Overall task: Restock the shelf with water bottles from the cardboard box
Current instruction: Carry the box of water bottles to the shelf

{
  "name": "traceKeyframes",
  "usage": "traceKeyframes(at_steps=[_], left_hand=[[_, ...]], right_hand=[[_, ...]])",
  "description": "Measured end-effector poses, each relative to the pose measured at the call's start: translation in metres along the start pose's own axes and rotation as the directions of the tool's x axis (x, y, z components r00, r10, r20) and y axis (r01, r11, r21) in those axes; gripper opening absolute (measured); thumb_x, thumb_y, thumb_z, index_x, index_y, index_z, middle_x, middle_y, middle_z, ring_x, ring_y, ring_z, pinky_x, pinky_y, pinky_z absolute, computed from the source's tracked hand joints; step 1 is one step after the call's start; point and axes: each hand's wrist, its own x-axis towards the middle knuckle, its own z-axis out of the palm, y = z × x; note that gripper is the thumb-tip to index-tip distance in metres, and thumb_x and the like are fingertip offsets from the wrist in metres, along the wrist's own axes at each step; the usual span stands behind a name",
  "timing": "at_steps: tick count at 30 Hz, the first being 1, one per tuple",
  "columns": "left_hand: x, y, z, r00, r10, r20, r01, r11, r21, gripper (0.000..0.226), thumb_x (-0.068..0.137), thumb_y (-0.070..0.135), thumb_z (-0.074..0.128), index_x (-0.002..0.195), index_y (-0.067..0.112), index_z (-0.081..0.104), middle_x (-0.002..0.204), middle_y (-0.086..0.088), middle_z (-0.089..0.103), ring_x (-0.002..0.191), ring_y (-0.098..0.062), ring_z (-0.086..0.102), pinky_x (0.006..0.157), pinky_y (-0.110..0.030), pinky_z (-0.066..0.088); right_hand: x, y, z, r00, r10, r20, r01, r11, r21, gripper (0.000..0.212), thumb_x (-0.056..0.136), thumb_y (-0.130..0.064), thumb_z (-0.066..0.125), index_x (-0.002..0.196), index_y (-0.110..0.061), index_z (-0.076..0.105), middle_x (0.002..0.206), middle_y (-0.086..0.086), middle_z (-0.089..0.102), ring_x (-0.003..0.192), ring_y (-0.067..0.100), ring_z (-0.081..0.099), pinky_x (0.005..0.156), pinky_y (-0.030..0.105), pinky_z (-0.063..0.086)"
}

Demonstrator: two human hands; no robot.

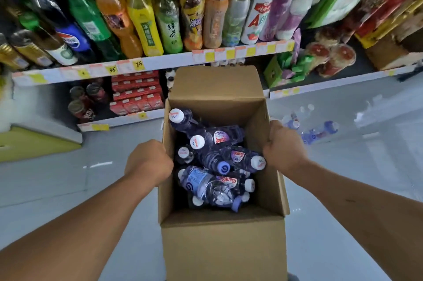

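Cardboard box (pixel 223 246) of water bottles (pixel 212 161) gripped between left hand (pixel 148 161) and right hand (pixel 283 145)

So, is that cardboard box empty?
No, the cardboard box holds a jumble of water bottles.

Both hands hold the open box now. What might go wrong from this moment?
1. The left hand and right hand grip only the top edges of the cardboard box; the walls may bend or tear.
2. The water bottles lie loose in a pile, so tilting may shift them.
3. Other bottles lie on the floor at right; a foot may hit them.
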Motion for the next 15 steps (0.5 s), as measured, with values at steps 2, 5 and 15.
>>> traceKeyframes(at_steps=[2,5,15], left_hand=[[0.023,-0.002,0.027,1.000,-0.008,-0.009,0.008,1.000,-0.024,0.011,0.078,0.018,0.066,0.070,0.014,0.061,0.076,-0.009,0.067,0.072,-0.032,0.065,0.058,-0.027,0.044],[0.047,-0.002,0.062,0.999,-0.029,-0.016,0.029,0.998,-0.049,0.004,0.079,0.016,0.064,0.078,0.013,0.065,0.081,-0.009,0.067,0.076,-0.032,0.065,0.060,-0.027,0.045],[0.099,0.004,0.110,0.997,-0.075,-0.021,0.073,0.993,-0.097,0.021,0.078,0.005,0.058,0.061,0.014,0.051,0.065,-0.007,0.056,0.068,-0.030,0.061,0.057,-0.029,0.047]], right_hand=[[0.022,0.007,0.026,1.000,-0.021,0.004,0.021,1.000,-0.017,0.024,0.086,-0.004,0.052,0.110,-0.002,0.049,0.101,0.024,0.067,0.096,0.042,0.064,0.065,0.033,0.038],[0.050,0.017,0.062,0.998,-0.051,0.021,0.052,0.998,-0.034,0.026,0.084,-0.005,0.053,0.110,-0.003,0.049,0.102,0.024,0.067,0.096,0.042,0.064,0.066,0.034,0.041],[0.113,0.030,0.120,0.993,-0.113,0.033,0.115,0.991,-0.069,0.025,0.085,-0.008,0.053,0.109,-0.004,0.049,0.100,0.023,0.066,0.095,0.042,0.063,0.067,0.033,0.037]])
